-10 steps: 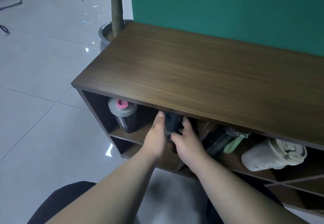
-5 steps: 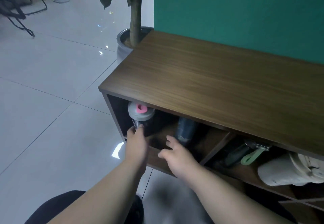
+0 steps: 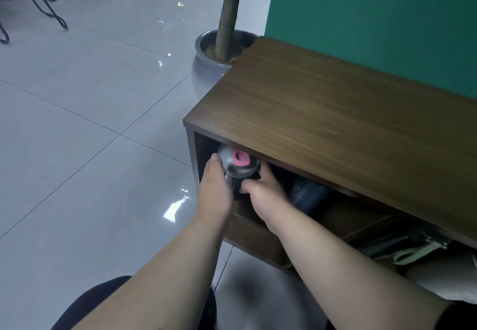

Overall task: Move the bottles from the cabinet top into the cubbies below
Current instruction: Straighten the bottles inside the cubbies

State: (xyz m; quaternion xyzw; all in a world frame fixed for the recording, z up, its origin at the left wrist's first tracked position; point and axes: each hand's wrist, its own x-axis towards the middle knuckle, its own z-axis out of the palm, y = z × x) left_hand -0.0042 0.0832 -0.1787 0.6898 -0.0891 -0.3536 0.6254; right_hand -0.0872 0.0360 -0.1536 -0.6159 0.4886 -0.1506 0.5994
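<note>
Both hands now on grey-lidded bottle (image 3: 237, 164), leftmost cubby.
Left hand (image 3: 214, 190) and right hand (image 3: 263, 192) clasping its dark body, frame centre; right earlier spread free beside dark blue bottle (image 3: 307, 198).

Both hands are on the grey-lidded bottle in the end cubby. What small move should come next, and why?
Probably ease the grey-lidded bottle deeper and let go: left hand and right hand clasp it tilted outward at the cubby mouth, its lid near the cabinet top edge.
</note>
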